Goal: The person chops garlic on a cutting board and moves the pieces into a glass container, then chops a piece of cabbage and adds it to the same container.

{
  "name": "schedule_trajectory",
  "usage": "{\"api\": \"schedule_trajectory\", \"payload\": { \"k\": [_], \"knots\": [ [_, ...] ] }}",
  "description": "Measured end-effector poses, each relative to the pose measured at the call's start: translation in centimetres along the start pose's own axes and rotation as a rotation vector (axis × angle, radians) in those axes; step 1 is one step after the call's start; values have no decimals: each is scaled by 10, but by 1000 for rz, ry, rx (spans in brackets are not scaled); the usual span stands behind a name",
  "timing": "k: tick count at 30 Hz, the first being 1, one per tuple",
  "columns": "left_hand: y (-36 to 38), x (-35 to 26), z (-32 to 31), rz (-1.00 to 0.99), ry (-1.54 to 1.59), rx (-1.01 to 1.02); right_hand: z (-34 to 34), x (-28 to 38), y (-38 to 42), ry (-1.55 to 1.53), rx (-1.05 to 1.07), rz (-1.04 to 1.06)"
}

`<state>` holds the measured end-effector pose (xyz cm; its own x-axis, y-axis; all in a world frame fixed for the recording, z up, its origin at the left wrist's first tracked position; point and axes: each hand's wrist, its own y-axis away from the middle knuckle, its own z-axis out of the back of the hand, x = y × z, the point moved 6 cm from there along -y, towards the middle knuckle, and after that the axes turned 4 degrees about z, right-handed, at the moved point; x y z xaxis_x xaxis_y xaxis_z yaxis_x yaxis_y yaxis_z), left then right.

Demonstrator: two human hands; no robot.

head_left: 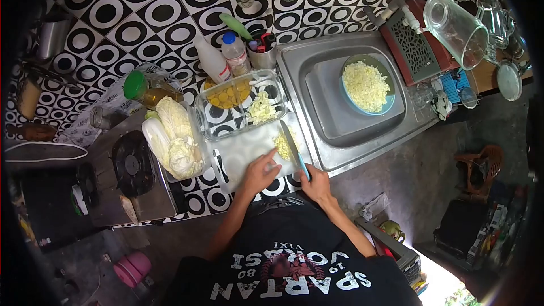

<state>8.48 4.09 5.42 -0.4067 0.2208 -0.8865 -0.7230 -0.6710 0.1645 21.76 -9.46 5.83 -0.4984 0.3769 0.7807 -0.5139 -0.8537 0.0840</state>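
My right hand (315,185) grips the light-blue handle of a knife (292,143). The blade points away from me, along the right side of a small pile of finely chopped pale-yellow vegetable (281,147). Under both lies a whitish cutting board (235,161). My left hand (262,173) is open beside the pile, its index finger stretched out to the pile's near edge. Just behind the board, a clear divided container (211,136) has pale chopped pieces (262,109) in its right compartment. Yellow round slices (229,95) show at its left part.
A bowl (390,105) of chopped pale vegetable (365,86) stands in the steel sink (323,122) at right. Left of the board, a tray holds whole cabbages (175,130), beside a stove (133,164). Bottles (234,51) and a utensil cup (262,58) stand behind; a glass pitcher (456,31) far right.
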Motion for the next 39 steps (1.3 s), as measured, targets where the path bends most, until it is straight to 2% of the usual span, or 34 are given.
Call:
{"api": "schedule_trajectory", "payload": {
  "k": [1, 3, 4, 6, 8, 12, 14, 16, 17, 18, 20, 21, 24, 27, 31, 37, 39],
  "knots": [
    [-2, -6, 0, 3, -2, -5, 1, 1, -1, -3, 4, 3],
    [-1, -25, -16, -166, -130, 161, -2, 0, -1, -173, 123, -120],
    [0, -25, -18, -164, -128, 159, 2, 5, -3, -172, 126, -120],
    [1, -20, -30, -75, -148, 310, 0, 6, 1, -614, 234, -440],
    [2, -20, -30, -65, -183, 316, 6, 9, 1, -670, 256, -472],
    [1, -3, -15, 34, -174, 162, 16, 10, 6, -738, 279, -534],
    [1, 2, -9, 73, -174, 110, 18, 5, 8, -745, 265, -510],
    [-2, -6, 0, 0, -148, 26, 23, -2, 4, -598, 195, -418],
    [-1, -6, 1, 65, -134, 3, 34, 3, -1, -196, 136, -173],
    [-2, -9, 0, 66, -135, 2, 34, 5, -2, -197, 137, -172],
    [0, -35, 7, -280, -257, -248, 44, 29, -6, 146, 52, 161],
    [0, -42, 7, -276, -259, -246, 42, 32, -7, 179, 140, 112],
    [4, -61, 8, -226, -299, -235, 39, 39, -7, 227, 212, 141],
    [8, -68, -6, -260, -414, -106, 36, 41, -6, 260, 247, 172],
    [6, -62, -11, -287, -452, -109, 38, 44, -5, 272, 256, 184],
    [-44, -26, 20, -193, -492, -163, 40, 26, 1, 137, 194, 121],
    [-71, -10, 37, -170, -358, -278, 41, 26, 2, 84, 213, 76]
  ]
}}
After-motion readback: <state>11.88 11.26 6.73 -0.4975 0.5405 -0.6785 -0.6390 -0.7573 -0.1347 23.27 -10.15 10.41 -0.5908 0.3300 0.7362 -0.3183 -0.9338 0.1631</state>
